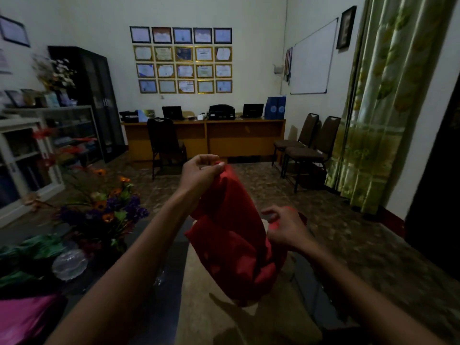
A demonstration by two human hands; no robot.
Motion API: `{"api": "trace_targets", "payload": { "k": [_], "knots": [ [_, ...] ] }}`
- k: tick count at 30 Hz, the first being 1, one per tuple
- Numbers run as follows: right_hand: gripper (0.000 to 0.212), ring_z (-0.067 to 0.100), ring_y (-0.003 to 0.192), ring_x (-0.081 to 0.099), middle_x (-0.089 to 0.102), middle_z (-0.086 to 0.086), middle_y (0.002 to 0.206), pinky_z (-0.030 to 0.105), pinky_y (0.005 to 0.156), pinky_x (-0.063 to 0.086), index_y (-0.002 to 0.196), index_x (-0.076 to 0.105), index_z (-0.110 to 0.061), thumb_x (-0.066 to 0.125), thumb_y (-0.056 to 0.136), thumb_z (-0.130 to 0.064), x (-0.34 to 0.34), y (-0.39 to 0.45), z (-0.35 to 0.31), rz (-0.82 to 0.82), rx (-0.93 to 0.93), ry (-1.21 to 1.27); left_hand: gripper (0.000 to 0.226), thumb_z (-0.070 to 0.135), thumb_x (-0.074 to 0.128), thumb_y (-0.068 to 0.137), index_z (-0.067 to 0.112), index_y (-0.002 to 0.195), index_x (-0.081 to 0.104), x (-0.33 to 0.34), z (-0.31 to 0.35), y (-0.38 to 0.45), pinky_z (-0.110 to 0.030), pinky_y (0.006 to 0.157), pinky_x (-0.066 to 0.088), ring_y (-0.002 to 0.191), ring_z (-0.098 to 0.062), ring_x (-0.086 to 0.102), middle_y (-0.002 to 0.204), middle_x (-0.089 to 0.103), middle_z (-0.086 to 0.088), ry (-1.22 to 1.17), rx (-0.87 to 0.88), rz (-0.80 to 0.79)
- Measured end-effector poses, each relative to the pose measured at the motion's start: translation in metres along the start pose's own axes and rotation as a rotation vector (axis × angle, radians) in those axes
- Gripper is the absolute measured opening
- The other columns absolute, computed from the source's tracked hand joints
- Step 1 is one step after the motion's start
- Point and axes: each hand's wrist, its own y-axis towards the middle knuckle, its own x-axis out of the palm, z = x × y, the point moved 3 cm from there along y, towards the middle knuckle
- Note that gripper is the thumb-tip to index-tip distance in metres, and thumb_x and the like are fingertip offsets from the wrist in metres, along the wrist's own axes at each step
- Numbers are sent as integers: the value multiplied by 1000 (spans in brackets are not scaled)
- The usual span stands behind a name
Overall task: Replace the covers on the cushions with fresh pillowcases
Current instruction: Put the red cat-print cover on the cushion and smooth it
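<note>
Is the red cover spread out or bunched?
Bunched. The red cover hangs crumpled and folded between the left hand, gripping its top, and the right hand, gripping an edge.

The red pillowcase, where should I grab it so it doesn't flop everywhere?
Probably at its two top corners, from above. The red pillowcase hangs limp in the air, so only its upper edge gives control. The left hand already pinches the higher corner, and the right hand grips the lower one beside it. Pulling them apart should spread the cloth.
</note>
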Motion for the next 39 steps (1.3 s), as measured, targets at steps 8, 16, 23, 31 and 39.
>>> {"api": "trace_targets", "payload": {
  "k": [8,16,23,31,39],
  "knots": [
    [121,7,130,51,46,-13,148,31,107,47,155,13,-39,87,61,-60,51,-48,-30,-433,-178,2,30,5,59,96,25,119,61,-4,-12,-8,-34,76,55,90,-16,65,120,62,-3,7,-44,-63],
    [76,4,111,60,60,-16,123,26,96,52,138,45,-38,81,75,-58,58,-46,-16,-473,-94,-7,32,-1,55,96,23,117,60,-40,-8,-10,-38,83,55,97,-22,62,123,60,-7,-22,-65,-40],
    [73,23,121,54,52,3,133,31,95,43,137,45,-21,63,85,-70,124,-53,-58,-340,114,13,40,-6,49,97,20,126,57,-19,0,-24,-23,64,56,106,-22,62,123,52,-5,-99,-63,-164],
    [21,12,78,68,70,-4,83,30,69,55,92,67,-26,58,75,-17,79,-38,8,-203,90,6,38,-4,53,95,17,125,61,-103,-17,-14,-25,63,55,79,-13,65,118,64,-9,14,-31,141],
    [26,11,72,64,71,0,86,27,60,47,86,67,-26,56,84,-2,35,-38,46,14,214,53,38,-6,52,93,15,124,61,-132,-68,-32,-18,45,46,66,-12,59,102,67,-5,117,-125,220]
  ]
}}
